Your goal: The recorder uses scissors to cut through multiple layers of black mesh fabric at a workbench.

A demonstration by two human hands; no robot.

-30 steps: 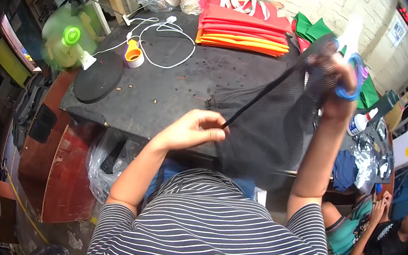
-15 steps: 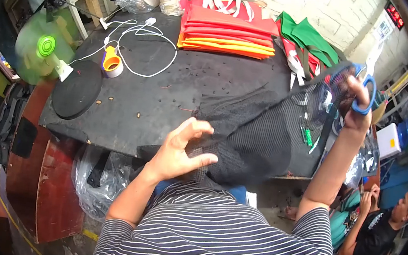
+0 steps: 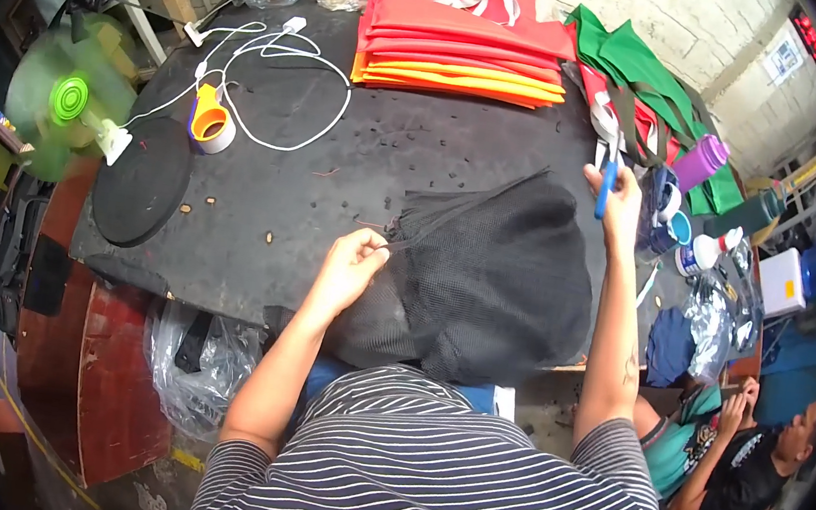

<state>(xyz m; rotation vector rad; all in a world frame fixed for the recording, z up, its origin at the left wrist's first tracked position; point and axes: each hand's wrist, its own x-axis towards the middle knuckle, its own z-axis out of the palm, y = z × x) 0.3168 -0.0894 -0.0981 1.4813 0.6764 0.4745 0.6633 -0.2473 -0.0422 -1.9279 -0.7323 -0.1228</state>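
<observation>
A piece of black mesh fabric (image 3: 512, 267) lies bunched at the table's near edge and hangs down toward my striped shirt. The fingers of my left hand (image 3: 348, 266) are pinched on its left edge, close to a short reddish thread. To the right of the mesh, my right hand (image 3: 623, 207) is raised with a pair of blue-handled scissors (image 3: 604, 191) in its fingers. Their blades point away from me, toward white straps at the back, and stand apart from the mesh.
Folded red and orange bags (image 3: 462, 50) are stacked at the back, with green bags (image 3: 631, 64) beside them. A purple bottle (image 3: 700, 162) stands at right. Leftward are a tape roll (image 3: 212, 122), a white cable (image 3: 344, 107) and a running fan (image 3: 68, 100). Someone (image 3: 748, 455) sits at lower right.
My right hand has come down and leftward with the scissors, letting go of the mesh's raised far end, which now lies on the table. My left fingers have closed on the mesh edge.
</observation>
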